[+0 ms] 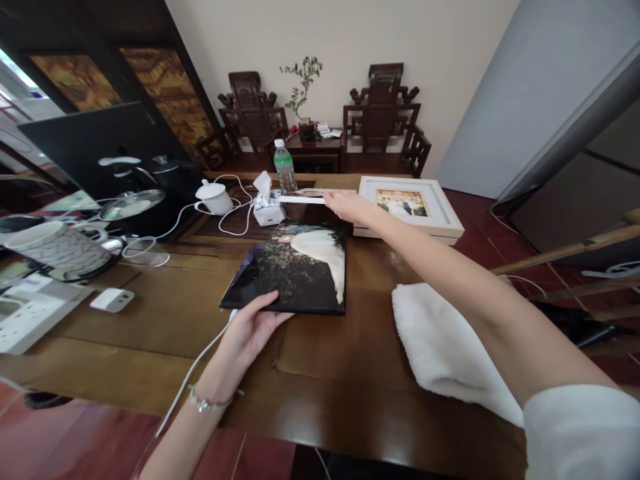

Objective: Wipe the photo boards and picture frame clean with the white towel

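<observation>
My left hand (pixel 254 333) grips the near edge of a glossy dark photo album (pixel 300 283), thumb on top and fingers underneath. The cover shows a figure in a white dress. Farther off, my right hand (pixel 347 205) is closed on the right end of a thin flat item with a white edge (pixel 303 199); seen nearly edge-on, its kind is unclear. This item is beyond the album's far edge, close to a tissue box (pixel 269 207) and a green-labelled plastic bottle (pixel 284 167). Beyond my right forearm, a white-framed photo (pixel 445 203) rests on a similar frame.
A folded white towel (pixel 435 340) lies on the wooden table (pixel 320 373) under my right arm. To the left are a patterned mug (pixel 57 247), a clear cup (pixel 146 252), a lidded white cup (pixel 214 197), a power strip (pixel 30 320) and a charger (pixel 113 300). White cables cross the table.
</observation>
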Tool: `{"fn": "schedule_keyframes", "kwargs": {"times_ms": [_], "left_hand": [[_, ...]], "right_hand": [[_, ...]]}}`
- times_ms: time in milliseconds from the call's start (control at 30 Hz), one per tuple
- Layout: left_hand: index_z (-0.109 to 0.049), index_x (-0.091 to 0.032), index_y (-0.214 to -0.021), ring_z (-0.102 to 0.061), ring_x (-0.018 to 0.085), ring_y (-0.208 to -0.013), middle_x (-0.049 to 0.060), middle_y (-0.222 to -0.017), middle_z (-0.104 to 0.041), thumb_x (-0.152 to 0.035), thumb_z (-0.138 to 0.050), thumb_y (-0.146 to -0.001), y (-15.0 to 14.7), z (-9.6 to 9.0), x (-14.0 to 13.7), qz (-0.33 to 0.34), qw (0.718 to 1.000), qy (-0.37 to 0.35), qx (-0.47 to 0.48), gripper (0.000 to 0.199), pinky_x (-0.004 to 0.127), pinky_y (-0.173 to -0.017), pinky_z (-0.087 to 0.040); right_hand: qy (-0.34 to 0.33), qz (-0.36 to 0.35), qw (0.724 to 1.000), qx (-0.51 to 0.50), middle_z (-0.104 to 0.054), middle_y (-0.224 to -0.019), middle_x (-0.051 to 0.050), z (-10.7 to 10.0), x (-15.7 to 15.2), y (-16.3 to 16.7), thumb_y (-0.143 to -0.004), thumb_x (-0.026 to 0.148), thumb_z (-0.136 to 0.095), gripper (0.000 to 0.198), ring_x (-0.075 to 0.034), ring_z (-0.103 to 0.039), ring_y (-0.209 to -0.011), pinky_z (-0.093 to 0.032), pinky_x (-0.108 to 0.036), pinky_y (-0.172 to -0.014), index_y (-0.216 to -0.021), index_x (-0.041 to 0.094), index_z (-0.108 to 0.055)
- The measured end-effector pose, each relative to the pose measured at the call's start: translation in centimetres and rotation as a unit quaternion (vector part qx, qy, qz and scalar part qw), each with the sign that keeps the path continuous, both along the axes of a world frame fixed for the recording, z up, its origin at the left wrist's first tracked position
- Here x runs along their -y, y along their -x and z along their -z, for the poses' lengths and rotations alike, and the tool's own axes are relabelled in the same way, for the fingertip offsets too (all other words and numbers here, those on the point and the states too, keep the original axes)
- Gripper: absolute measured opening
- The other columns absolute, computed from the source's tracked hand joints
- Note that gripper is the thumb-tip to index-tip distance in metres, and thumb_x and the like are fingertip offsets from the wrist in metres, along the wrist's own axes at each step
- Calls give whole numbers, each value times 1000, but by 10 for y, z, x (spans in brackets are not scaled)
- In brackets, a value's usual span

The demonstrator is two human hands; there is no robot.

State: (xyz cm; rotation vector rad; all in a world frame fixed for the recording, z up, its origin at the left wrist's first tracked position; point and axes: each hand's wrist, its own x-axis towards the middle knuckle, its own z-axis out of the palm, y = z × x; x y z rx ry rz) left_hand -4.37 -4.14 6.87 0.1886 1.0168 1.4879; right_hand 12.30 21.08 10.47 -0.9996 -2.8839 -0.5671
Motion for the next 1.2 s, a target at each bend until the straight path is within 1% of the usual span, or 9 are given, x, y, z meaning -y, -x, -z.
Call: {"fn": "schedule_keyframes", "kwargs": {"times_ms": [200, 367, 500, 600, 700, 767, 1000, 1100, 1200], "left_hand": [[-66, -8, -86, -70, 22, -82, 12, -87, -72, 0, -50, -79, 2, 4, -37, 59, 998, -22, -3, 18, 43, -87, -56], [-64, -9, -89, -70, 21, -83, 11, -90, -72, -3, -52, -82, -2, 12, -65, 107, 993, -51, 8, 15, 40, -87, -55], [-61, -9, -97, -69, 22, -89, 13, -95, -71, -12, -52, -88, -9, 14, -84, 98, 993, -62, 25, 13, 41, -86, -55], [-59, -8, -95, -69, 20, -91, 13, -95, -70, -5, -52, -87, -18, 17, -96, 86, 992, -77, 43, 11, 36, -89, -54], [-55, -11, -97, -69, 15, -87, 7, -89, -68, 6, -53, -82, -27, 23, -112, 4, 999, -32, 33, 23, 29, -87, -55], [-51, -13, -98, -69, 13, -84, 5, -88, -66, 6, -52, -84, -32, 29, -124, -12, 1000, -11, 23, 24, 29, -84, -57], [-48, -13, -95, -70, 17, -82, 8, -94, -62, 3, -56, -83, -39, 39, -156, 13, 999, 30, -12, 21, 31, -73, -61], [-51, -8, -96, -70, 18, -78, 12, -92, -64, 2, -58, -82, -40, 41, -167, 20, 999, 39, -22, 19, 27, -69, -61], [-54, -7, -99, -70, 16, -72, 10, -85, -67, 3, -59, -81, -40, 43, -176, 25, 998, 39, -29, 22, 27, -70, -60]], "right_hand": [[-8, 2, 1000, 10, -66, -99, -18, -8, 5, 2, -81, 0, -38, 36, -27, -62, -92, -42, -33, -66, -115, 7, -49], [-43, 24, 999, -15, -63, -105, -21, -12, 5, -2, -81, -3, -33, 38, -29, -61, -93, -41, -35, -67, -115, 4, -47], [-82, 7, 996, -27, -62, -107, -22, -13, 14, -4, -87, 1, -26, 35, -31, -59, -94, -39, -36, -69, -114, 3, -49], [-91, 3, 995, -34, -60, -108, -23, -13, 26, -2, -90, 4, -21, 37, -31, -56, -97, -38, -36, -70, -114, 1, -48], [-99, 5, 994, -40, -60, -108, -23, -11, 35, 0, -91, 5, -18, 39, -30, -55, -96, -38, -36, -69, -118, 1, -47], [-106, -9, 994, -30, -59, -109, -23, -6, 39, 1, -91, 5, -16, 41, -30, -54, -97, -39, -36, -69, -119, 0, -46], [-66, -5, 997, -24, -56, -118, -28, 14, 47, 5, -91, 3, -17, 43, -31, -51, -109, -44, -39, -78, -124, -2, -45], [-48, 13, 998, -24, -58, -114, -30, 23, 53, 10, -90, 2, -22, 42, -31, -55, -104, -46, -39, -74, -123, -4, -46], [-27, 31, 999, -23, -60, -109, -31, 32, 59, 16, -89, 2, -27, 39, -31, -58, -100, -48, -39, -70, -121, -4, -50]]}}
